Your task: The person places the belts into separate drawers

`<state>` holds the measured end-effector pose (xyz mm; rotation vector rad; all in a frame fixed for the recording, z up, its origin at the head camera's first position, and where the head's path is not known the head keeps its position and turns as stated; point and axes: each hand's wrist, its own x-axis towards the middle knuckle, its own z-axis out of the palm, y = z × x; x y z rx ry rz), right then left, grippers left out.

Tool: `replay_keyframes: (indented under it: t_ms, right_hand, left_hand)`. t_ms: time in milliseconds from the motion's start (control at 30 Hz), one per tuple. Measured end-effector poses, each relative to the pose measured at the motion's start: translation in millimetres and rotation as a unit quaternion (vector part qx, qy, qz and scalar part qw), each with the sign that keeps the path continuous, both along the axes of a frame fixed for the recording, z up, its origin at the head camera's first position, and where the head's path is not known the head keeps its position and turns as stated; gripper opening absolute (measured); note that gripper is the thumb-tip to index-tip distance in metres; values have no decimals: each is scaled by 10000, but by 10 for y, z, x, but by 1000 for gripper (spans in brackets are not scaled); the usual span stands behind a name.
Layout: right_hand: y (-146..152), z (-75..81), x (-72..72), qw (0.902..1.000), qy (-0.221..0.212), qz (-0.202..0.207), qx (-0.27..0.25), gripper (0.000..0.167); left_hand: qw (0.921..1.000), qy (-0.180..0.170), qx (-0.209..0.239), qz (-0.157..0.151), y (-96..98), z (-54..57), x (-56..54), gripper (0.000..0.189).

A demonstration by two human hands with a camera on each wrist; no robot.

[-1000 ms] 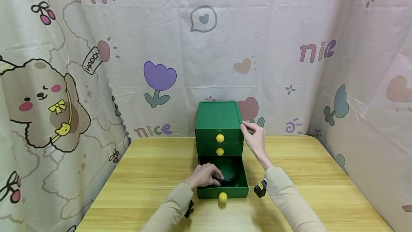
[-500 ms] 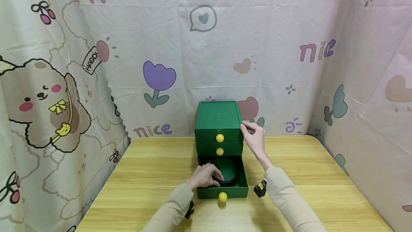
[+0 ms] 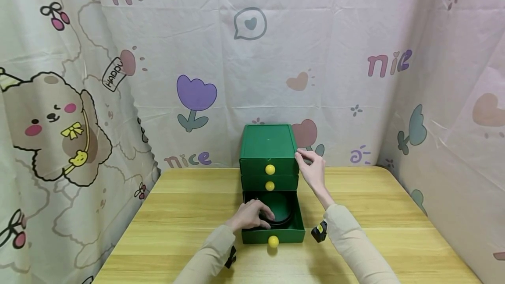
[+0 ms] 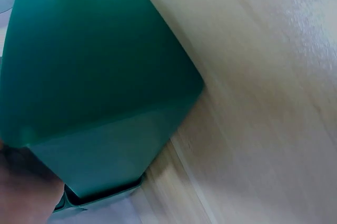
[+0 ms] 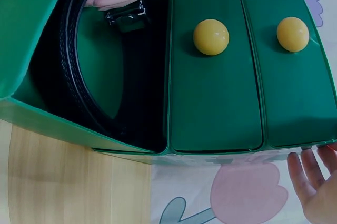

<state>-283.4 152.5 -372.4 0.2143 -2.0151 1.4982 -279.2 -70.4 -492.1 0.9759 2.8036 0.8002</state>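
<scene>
A green cabinet (image 3: 268,140) with yellow knobs stands on the table. Its bottom drawer (image 3: 293,236) is pulled out. In that drawer lies a coiled black belt (image 5: 71,61) with a metal buckle (image 5: 126,20). My left hand (image 3: 247,215) reaches over the drawer's left side and holds the coil between thumb and fingers; in the right wrist view the fingers lie beside the buckle. The left wrist view shows mostly the drawer's outside, with part of the hand at the lower left. My right hand (image 3: 312,171) touches the cabinet's upper right front edge with its fingertips.
The two upper drawers, with yellow knobs (image 3: 270,169), are pushed in. The wooden table (image 3: 189,205) extends on both sides of the cabinet. A printed cloth (image 3: 252,69) hangs behind and along both sides. A small black device (image 3: 318,231) is worn at the right wrist.
The belt's curve inside the drawer has shifted slightly, and its front edge now shows as a rounder, doubled band. Both hands have stayed almost in place.
</scene>
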Motion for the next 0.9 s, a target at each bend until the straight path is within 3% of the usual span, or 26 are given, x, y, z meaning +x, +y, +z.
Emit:
replay_keyframes:
  t_ms: [133, 367, 700, 900]
  right_hand:
    - [-13, -6, -6, 10000, -5, -52, 9, 24]
    - [76, -294, -311, 9999, -5, -125, -97, 24]
    - [83, -293, -298, 9999, -3, -92, -83, 24]
    - [80, -267, -288, 9999, -7, -56, -87, 24]
  left_hand:
    - [9999, -33, 114, 58, -30, -1, 4, 21]
    - [9992, -87, 356, 136, -81, 55, 19, 22]
    - [9956, 478, 743, 320, -241, 143, -19, 23]
    - [9853, 859, 1436, 343, -379, 204, -42, 34]
